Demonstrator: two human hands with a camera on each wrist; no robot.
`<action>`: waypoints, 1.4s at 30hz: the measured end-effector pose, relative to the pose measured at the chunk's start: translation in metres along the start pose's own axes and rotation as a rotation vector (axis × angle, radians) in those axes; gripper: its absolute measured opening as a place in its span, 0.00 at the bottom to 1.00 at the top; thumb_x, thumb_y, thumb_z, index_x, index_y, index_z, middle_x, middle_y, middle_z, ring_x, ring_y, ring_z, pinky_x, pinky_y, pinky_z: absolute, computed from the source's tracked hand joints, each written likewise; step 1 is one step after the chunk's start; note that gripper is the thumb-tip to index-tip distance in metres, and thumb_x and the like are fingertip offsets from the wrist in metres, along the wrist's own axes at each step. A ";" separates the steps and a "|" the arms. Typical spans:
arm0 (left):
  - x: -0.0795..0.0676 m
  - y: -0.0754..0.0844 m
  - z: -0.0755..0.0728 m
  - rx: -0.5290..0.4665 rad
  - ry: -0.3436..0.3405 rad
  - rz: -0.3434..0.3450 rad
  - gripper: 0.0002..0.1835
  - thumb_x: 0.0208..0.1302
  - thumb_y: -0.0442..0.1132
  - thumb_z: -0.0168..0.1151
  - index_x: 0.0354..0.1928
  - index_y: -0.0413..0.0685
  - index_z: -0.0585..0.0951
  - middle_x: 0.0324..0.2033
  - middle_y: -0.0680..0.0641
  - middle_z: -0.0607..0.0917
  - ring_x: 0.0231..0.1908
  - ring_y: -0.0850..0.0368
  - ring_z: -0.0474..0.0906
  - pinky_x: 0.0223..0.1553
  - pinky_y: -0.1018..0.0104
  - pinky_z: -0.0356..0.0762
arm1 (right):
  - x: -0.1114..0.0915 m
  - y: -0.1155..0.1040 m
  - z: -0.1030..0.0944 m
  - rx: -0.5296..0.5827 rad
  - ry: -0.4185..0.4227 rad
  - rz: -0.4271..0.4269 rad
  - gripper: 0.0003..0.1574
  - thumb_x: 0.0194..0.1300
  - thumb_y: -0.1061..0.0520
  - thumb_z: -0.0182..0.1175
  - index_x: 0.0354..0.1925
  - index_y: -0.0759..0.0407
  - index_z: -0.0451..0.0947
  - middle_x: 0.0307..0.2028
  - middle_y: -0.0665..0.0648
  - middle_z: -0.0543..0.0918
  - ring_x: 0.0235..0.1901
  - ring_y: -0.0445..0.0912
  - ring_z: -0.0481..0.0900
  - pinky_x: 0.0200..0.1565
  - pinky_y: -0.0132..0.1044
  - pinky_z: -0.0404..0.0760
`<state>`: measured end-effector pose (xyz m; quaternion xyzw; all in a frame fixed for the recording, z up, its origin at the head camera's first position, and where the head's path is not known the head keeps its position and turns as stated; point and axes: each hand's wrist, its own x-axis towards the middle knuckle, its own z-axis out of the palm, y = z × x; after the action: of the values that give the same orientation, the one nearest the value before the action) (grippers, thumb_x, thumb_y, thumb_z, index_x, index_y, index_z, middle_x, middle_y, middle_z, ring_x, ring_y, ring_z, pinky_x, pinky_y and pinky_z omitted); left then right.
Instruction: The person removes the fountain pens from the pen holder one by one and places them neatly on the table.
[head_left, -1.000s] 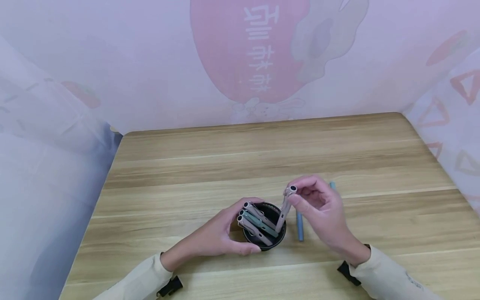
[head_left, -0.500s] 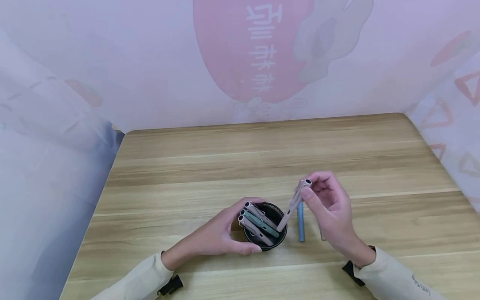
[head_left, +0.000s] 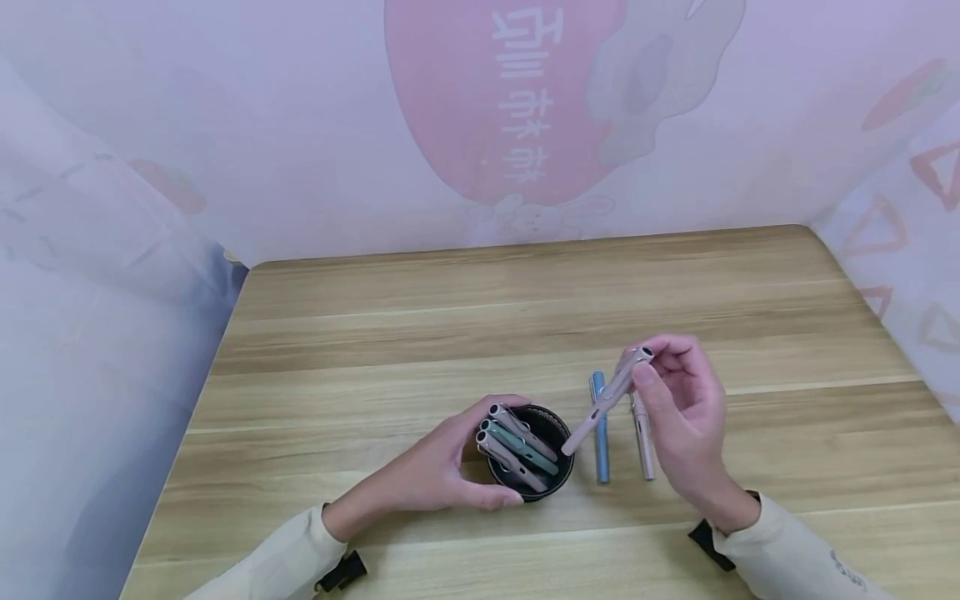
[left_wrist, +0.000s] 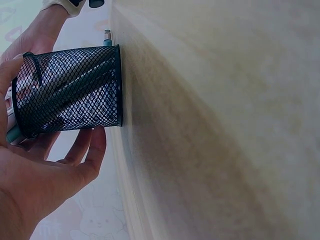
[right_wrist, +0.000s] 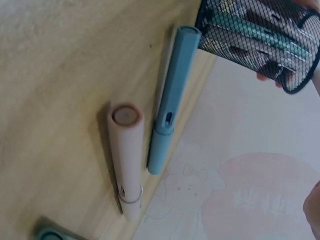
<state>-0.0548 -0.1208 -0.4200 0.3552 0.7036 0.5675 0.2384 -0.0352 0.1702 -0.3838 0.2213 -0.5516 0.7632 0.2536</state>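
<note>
right hand [head_left: 690, 421] is withdrawing a pinched slim pinkish pen [head_left: 602, 408], left hand [head_left: 442, 475] gripping round black mesh cup [left_wrist: 100, 100], three pens [head_left: 517, 446] remaining.

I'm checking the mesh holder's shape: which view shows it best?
The left wrist view: the mesh holder shows close and side-on, rim to base. The head view looks down into it; the right wrist view crops it at the picture's top.
</note>
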 end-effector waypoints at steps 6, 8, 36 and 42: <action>-0.001 -0.002 0.000 0.001 0.004 0.019 0.49 0.64 0.43 0.84 0.82 0.63 0.65 0.70 0.47 0.80 0.67 0.50 0.77 0.70 0.56 0.75 | 0.005 0.000 -0.004 0.012 0.050 -0.023 0.15 0.70 0.81 0.51 0.52 0.85 0.76 0.39 0.61 0.85 0.34 0.46 0.84 0.41 0.32 0.86; -0.001 -0.002 0.000 -0.004 0.003 0.021 0.50 0.63 0.42 0.84 0.82 0.62 0.65 0.70 0.47 0.80 0.67 0.50 0.77 0.70 0.56 0.75 | 0.005 0.000 -0.006 -0.004 0.053 -0.020 0.15 0.70 0.81 0.52 0.52 0.85 0.76 0.39 0.61 0.85 0.33 0.46 0.84 0.40 0.31 0.85; -0.002 0.000 0.001 -0.013 0.004 0.010 0.49 0.64 0.44 0.84 0.82 0.61 0.66 0.69 0.46 0.80 0.67 0.51 0.77 0.70 0.56 0.75 | 0.001 0.000 -0.041 -0.161 0.163 0.095 0.11 0.72 0.78 0.58 0.51 0.79 0.80 0.41 0.61 0.86 0.36 0.45 0.82 0.40 0.28 0.82; 0.000 -0.002 0.001 0.005 0.008 0.020 0.50 0.63 0.41 0.84 0.82 0.57 0.65 0.70 0.45 0.80 0.67 0.50 0.77 0.71 0.56 0.74 | 0.002 -0.002 -0.049 -0.185 0.197 0.151 0.11 0.72 0.78 0.60 0.52 0.79 0.81 0.41 0.60 0.87 0.35 0.45 0.82 0.38 0.27 0.82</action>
<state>-0.0541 -0.1202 -0.4223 0.3604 0.7023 0.5697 0.2288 -0.0385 0.2178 -0.3949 0.0790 -0.6069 0.7441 0.2677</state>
